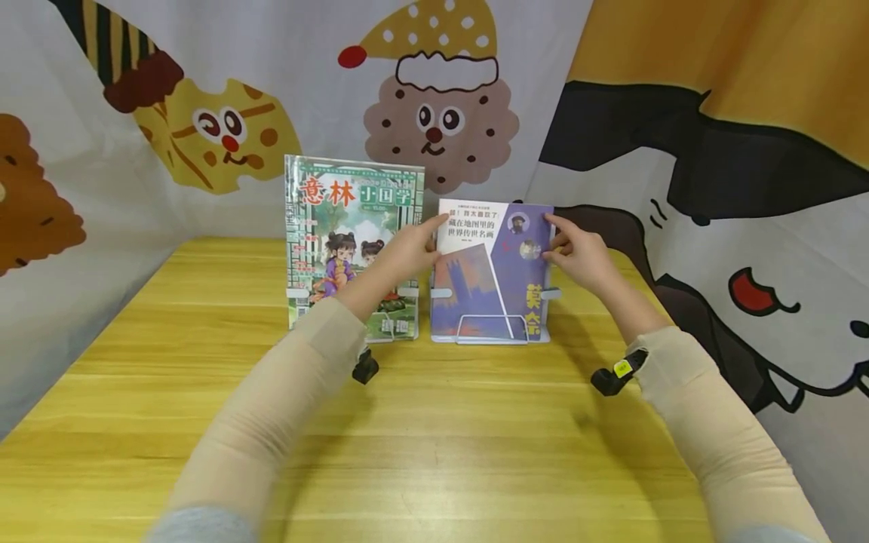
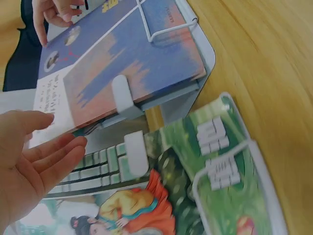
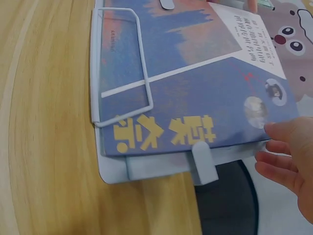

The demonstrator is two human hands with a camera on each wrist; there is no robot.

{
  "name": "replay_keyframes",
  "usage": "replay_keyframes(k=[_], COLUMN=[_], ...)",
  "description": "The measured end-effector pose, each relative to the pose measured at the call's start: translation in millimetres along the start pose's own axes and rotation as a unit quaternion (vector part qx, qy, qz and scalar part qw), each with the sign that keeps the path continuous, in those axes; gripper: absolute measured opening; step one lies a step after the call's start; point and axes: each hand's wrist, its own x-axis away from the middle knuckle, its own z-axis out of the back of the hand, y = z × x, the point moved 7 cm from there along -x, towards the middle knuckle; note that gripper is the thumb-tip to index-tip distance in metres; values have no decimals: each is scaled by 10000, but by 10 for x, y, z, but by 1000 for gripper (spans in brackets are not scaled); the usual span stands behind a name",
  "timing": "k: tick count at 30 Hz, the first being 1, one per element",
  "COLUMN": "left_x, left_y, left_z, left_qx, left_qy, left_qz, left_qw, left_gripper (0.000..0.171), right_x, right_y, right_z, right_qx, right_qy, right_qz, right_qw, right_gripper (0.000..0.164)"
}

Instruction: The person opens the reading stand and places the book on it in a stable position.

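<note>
A purple and white book stands upright on a white wire-fronted book stand, with a small clip at each side. My left hand is at its upper left edge, one fingertip at the white corner; in the left wrist view the left hand's fingers are spread and mostly straight. At the opposite upper edge is my right hand. The right wrist view shows a fingertip of the right hand at the cover's edge and the other fingers loosely bent beside it. Neither hand visibly grips the book.
Close on the left, a green illustrated magazine stands on a similar holder, partly covered by the left forearm. Both stand on a yellow wood-grain table. A cartoon-print curtain hangs behind and along the sides.
</note>
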Motion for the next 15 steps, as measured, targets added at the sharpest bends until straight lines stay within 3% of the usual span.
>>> replay_keyframes(k=[8, 15], left_x=[323, 734], left_y=[-33, -328], left_z=[333, 713], left_qx=[-198, -916], left_qy=[9, 406], left_qz=[-315, -208], left_qw=[9993, 9948], left_gripper=[58, 47], right_x=[150, 339], right_y=[-45, 123], right_z=[296, 525], right_qx=[422, 713], right_qy=[-214, 35], right_qz=[-51, 167], right_qw=[9989, 9973], right_gripper=[57, 51])
